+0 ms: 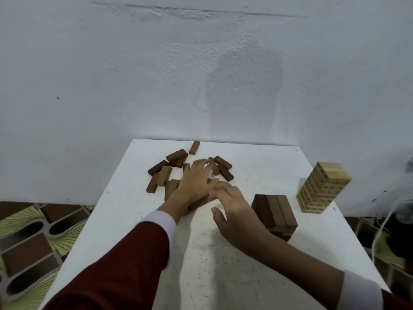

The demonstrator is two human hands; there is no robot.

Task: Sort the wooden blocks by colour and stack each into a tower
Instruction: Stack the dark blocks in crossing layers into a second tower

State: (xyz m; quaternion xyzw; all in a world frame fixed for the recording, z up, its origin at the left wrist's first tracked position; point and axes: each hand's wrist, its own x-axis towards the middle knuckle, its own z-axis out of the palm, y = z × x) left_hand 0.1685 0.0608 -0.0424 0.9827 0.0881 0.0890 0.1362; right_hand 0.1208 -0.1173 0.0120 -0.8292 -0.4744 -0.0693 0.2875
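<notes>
Both grips are empty: my left hand (pixel 194 180) lies flat, fingers spread over the loose brown blocks (pixel 176 157) at the far middle of the desk (pixel 263 168); my right hand (pixel 232 209) hovers relaxed beside it. Far right, the pale block tower (pixel 321 191) looks finished. Near it, my brown tower (pixel 276 212) is only a few layers high, so most brown blocks remain.

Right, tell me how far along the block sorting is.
Done, by the look of it: the pale tower stands at the table's right edge, and no pale blocks lie loose. In hand: a short brown stack is started; the left hand lies flat on the loose brown blocks, the right hand open beside it, no grip yet. Left: stack those scattered brown blocks.
</notes>
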